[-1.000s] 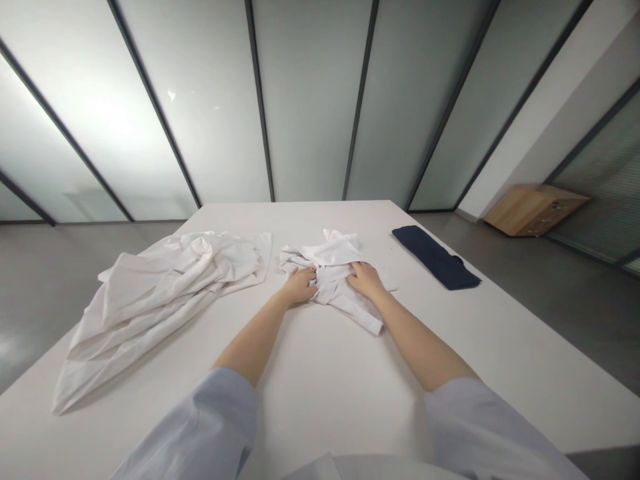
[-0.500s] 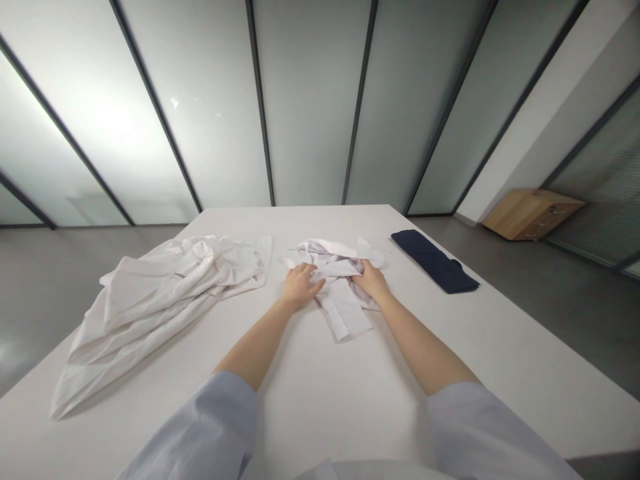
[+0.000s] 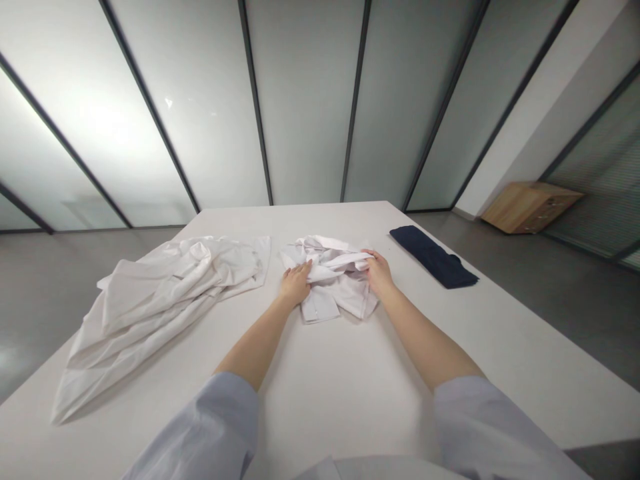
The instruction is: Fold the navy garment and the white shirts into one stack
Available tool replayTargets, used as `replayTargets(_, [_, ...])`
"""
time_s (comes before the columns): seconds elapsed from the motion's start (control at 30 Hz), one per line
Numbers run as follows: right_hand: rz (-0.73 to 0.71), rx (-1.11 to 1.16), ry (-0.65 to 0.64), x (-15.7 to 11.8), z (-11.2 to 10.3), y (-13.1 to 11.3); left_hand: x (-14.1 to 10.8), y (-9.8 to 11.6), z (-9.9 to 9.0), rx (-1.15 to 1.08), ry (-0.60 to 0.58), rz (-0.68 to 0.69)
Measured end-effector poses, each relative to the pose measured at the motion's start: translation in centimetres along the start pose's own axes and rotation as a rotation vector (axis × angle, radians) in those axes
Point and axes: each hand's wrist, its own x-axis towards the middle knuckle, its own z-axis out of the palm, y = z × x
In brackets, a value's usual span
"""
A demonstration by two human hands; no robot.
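Observation:
A crumpled white garment (image 3: 333, 273) lies bunched in the middle of the table, with two flaps of cloth pointing toward me. My left hand (image 3: 296, 283) is at its left edge, fingers closed on the cloth. On the right side, my right hand (image 3: 379, 272) pinches a fold of the same garment between thumb and fingers. A larger rumpled white cloth (image 3: 165, 300) spreads over the left part of the table. To the right lies a folded dark navy cloth (image 3: 434, 257).
The white table (image 3: 345, 387) stretches away from me, its far edge near the frosted glass wall (image 3: 305, 100). A wooden cabinet (image 3: 530, 207) stands on the grey floor at the far right.
My right hand has moved slightly up and right with a fold of the garment. The flap that hung toward me has shifted left and shortened, and a second flap shows at the right.

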Motion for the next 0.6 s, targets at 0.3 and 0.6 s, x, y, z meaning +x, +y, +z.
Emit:
replayTargets(0.3, [-0.335, -0.347, 0.109, -0.4, -1.3, 0.4, 0.9, -1.5, 0.4, -0.413, 0.101, -0.166])
replayTargets(0.6, [-0.359, -0.644, 0.114, -0.4, -1.0, 1.5, 1.4, -2.4, 0.0, -0.636, 0.461, -0.494])
